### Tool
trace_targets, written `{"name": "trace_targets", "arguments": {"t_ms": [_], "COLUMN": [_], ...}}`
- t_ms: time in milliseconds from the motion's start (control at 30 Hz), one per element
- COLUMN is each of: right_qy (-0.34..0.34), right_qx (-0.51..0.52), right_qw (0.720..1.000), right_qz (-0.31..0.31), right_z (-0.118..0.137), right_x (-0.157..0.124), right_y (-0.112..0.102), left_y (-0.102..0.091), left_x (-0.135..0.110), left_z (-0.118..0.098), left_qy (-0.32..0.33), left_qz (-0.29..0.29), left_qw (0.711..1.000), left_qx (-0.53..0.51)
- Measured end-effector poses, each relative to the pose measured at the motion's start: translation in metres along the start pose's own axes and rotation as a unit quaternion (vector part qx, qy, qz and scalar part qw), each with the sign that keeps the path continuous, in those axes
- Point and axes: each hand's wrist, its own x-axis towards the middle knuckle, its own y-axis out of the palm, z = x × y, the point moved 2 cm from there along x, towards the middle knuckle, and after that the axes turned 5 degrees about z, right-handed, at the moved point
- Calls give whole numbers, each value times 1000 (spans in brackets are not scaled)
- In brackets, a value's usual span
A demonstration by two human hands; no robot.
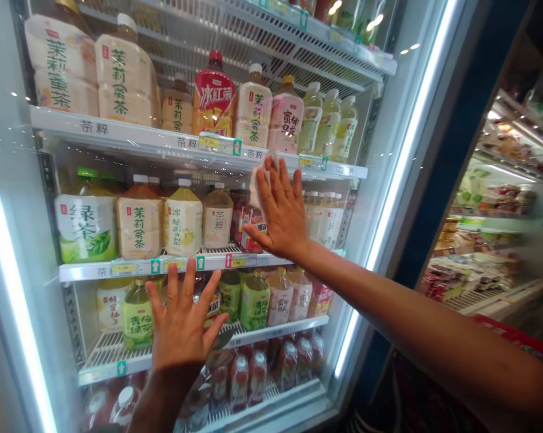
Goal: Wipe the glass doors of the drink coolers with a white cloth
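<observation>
My left hand (181, 322) lies flat with fingers spread against the glass door (379, 198) of a drinks fridge, low and left of centre. My right hand (281, 210) is also flat and spread on the same glass, higher and to the right, with my arm stretched in from the lower right. Neither hand holds anything. Behind the glass stand rows of bottled tea: a red-labelled bottle (213, 96) on the upper shelf, a green tea bottle (86, 219) on the middle shelf, a green-labelled bottle (138, 316) lower down.
White wire shelves with price tags (217, 143) run across the fridge. Bright light strips line both door edges (397, 180). Further right, an open chiller (501, 204) holds packaged food. Red-capped bottles (253, 379) fill the bottom shelf.
</observation>
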Motion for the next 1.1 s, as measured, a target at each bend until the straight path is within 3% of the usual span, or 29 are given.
{"name": "trace_targets", "arguments": {"t_ms": [100,167,233,267,300,367,433,500,567,633,700,767,833,900,967,1100], "right_qy": [-160,-302,-395,-413,-407,-327,-181,-58,-39,-78,-81,-44,-46,-101,-138,-67], "right_qx": [25,38,33,27,19,9,9,21,46,69,78,72,75,105,132,94], "right_qw": [985,948,911,904,907,940,982,998,998,993,989,992,993,988,981,993], "right_qz": [56,93,110,111,109,94,58,21,18,57,95,99,78,48,16,-36], "right_z": [49,73,80,77,71,58,53,64,94,131,159,167,155,124,74,-48], "right_x": [-56,-101,-121,-117,-105,-64,-19,9,17,13,8,6,3,-5,-17,-42], "right_y": [24,39,44,42,38,25,12,8,13,23,29,28,19,5,-8,-22], "left_y": [-6,-11,-16,-18,-20,-23,-25,-28,-32,-35,-36,-37,-36,-36,-37,-43], "left_x": [-3,-6,-8,-9,-9,-10,-10,-10,-12,-11,-6,5,20,38,62,115], "left_z": [7,11,15,17,19,22,23,22,15,6,-4,-12,-17,-16,-7,12], "left_qy": [-5,-2,-3,-5,-9,-21,-33,-37,-27,-24,-54,-83,-92,-85,-60,100], "left_qz": [0,4,9,10,9,2,-14,-55,-111,-146,-139,-122,-121,-142,-161,-143], "left_qw": [1000,1000,1000,1000,1000,1000,999,997,989,980,974,968,965,965,973,983], "left_qx": [-7,-6,-1,0,0,-3,-18,-51,-91,-133,-172,-201,-215,-204,-154,47]}}
